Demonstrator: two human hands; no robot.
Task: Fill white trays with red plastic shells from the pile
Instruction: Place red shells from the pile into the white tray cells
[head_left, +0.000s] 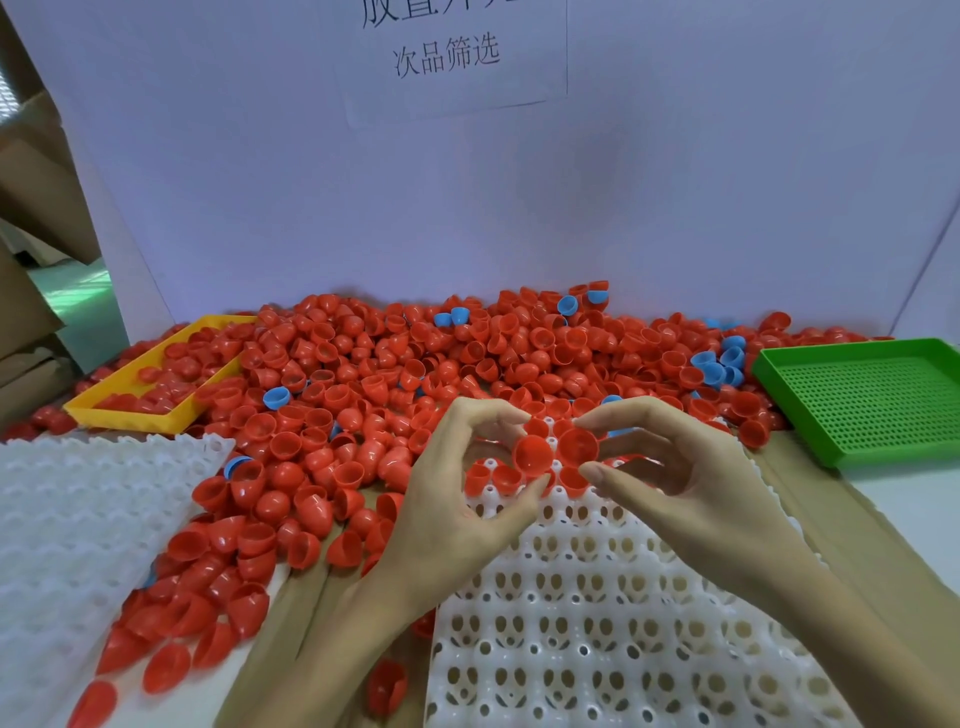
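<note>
You are seating two shells at the tray's far end.
Your left hand (457, 488) is pinching one red shell (532, 456); your right hand (675, 483) is pinching another (577, 446), cups up, over the white tray (597, 623); likely so they drop straight into sockets.

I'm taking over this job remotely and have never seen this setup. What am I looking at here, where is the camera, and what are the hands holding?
There is no machine: a person works bare-handed, filmed by one camera worn on the head, looking down. The left hand pinches a red shell; the right hand pinches another red shell, both over the far end of a white tray, where a few shells already sit. Behind lies the pile of red shells with some blue ones. A yellow tray stands left, a green tray right, another white tray near left.
</note>
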